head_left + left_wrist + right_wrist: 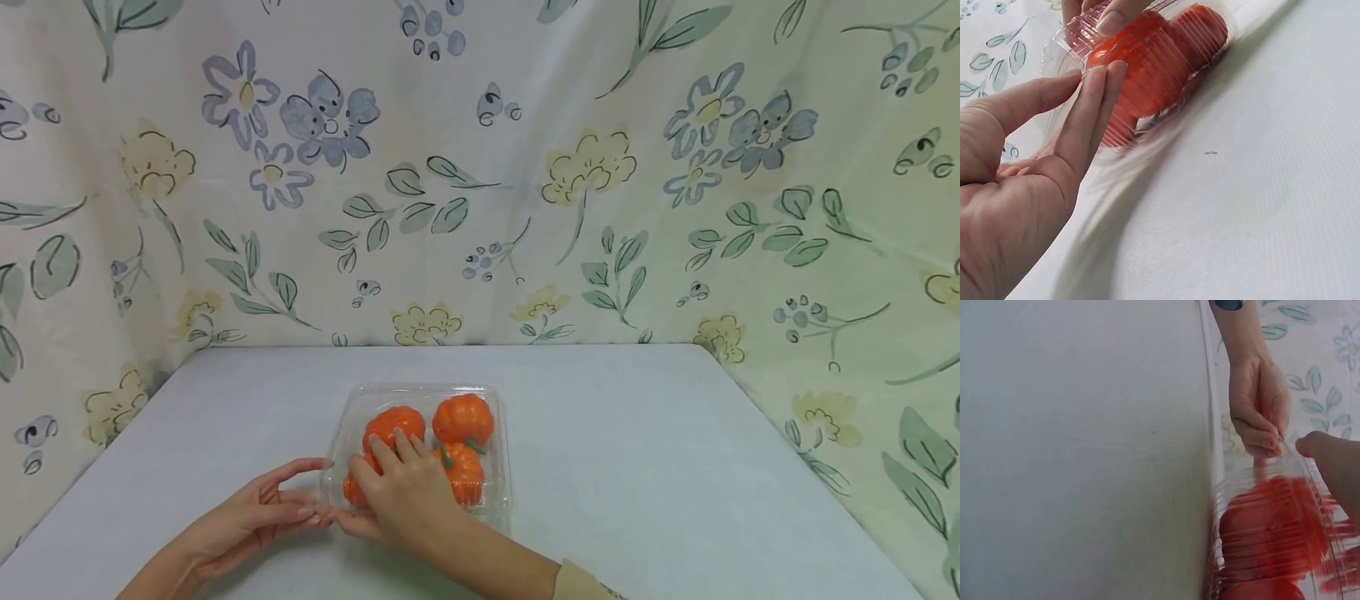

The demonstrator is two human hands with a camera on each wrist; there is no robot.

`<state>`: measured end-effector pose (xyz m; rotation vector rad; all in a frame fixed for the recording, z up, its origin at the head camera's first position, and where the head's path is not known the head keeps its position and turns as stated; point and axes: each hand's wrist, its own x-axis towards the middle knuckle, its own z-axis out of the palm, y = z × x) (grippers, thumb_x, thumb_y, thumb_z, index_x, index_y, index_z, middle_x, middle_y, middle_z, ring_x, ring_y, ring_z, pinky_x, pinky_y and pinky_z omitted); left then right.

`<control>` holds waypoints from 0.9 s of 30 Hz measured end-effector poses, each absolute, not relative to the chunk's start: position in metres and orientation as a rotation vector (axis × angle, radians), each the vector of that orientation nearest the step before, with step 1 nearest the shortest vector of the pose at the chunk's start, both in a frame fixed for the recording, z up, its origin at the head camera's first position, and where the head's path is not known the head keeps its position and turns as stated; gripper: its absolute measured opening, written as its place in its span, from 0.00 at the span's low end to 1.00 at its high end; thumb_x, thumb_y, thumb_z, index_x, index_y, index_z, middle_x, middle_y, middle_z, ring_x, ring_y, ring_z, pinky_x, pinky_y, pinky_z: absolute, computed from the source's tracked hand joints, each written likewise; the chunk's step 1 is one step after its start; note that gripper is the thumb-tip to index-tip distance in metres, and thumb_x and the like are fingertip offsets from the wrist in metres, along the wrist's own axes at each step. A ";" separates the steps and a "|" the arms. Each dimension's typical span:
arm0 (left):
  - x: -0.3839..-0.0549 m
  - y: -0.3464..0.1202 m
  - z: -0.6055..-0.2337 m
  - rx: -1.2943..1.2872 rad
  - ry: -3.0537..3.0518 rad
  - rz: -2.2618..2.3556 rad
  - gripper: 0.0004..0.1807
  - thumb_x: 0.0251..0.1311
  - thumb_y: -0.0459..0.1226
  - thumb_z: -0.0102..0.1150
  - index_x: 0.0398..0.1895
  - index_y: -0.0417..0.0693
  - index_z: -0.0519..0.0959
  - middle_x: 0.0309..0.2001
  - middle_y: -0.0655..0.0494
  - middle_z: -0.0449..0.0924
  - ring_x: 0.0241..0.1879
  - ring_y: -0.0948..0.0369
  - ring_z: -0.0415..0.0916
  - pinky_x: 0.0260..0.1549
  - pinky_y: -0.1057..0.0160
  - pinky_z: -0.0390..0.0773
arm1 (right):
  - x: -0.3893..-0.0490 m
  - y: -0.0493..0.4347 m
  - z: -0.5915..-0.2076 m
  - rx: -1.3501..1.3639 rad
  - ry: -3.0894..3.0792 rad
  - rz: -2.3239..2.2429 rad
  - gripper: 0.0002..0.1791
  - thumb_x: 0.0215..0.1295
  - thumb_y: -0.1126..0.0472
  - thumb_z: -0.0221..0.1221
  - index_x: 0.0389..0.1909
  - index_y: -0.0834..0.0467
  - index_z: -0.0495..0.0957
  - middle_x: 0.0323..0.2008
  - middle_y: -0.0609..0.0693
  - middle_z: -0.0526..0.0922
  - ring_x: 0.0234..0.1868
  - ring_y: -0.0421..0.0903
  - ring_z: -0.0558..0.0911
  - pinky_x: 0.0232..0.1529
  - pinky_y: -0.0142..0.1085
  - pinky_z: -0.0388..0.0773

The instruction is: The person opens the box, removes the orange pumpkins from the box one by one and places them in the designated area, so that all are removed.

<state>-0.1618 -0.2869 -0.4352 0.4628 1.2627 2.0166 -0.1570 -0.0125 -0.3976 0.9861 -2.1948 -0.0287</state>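
Note:
A clear plastic clamshell container [504, 467] with ridged walls stands on the table and holds several small orange pumpkins [463, 418], some with green stems. At its front left corner my left hand [251, 521] pinches the rim between thumb and fingertips, as the left wrist view also shows. My right hand [416, 496] lies across the front left of the container, fingers spread over the top and thumb at the front rim. It partly hides the pumpkins on the left. In the right wrist view the right thumb [1329, 453] is at the rim, near the left hand's fingertips.
The container sits on a white-covered table [637, 467], toward its front and left of centre. A flower-patterned cloth [480, 250] hangs behind the table's far edge and along both sides. A tiny dark speck [1210, 152] shows on the white cover.

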 end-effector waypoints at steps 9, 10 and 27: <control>-0.162 -0.292 -0.425 0.396 1.355 1.963 0.22 0.84 0.29 0.38 0.65 0.61 0.77 0.58 0.44 0.86 0.59 0.51 0.85 0.60 0.56 0.82 | -0.156 -0.008 -0.394 1.001 -2.260 0.008 0.30 0.63 0.26 0.63 0.53 0.44 0.86 0.50 0.45 0.90 0.53 0.50 0.89 0.54 0.42 0.88; -0.162 -0.292 -0.423 0.397 1.381 1.949 0.22 0.84 0.30 0.38 0.65 0.61 0.76 0.57 0.45 0.85 0.58 0.51 0.86 0.60 0.56 0.83 | -0.156 -0.008 -0.393 1.007 -2.278 0.017 0.30 0.63 0.27 0.64 0.54 0.44 0.86 0.51 0.45 0.89 0.54 0.50 0.88 0.54 0.42 0.87; -0.148 -0.265 -0.387 0.183 2.133 1.684 0.36 0.83 0.43 0.49 0.80 0.28 0.51 0.63 0.39 0.75 0.52 0.53 0.83 0.50 0.54 0.89 | -0.161 0.023 -0.369 1.208 -2.644 0.545 0.20 0.76 0.45 0.61 0.64 0.45 0.83 0.66 0.45 0.81 0.71 0.47 0.77 0.70 0.42 0.76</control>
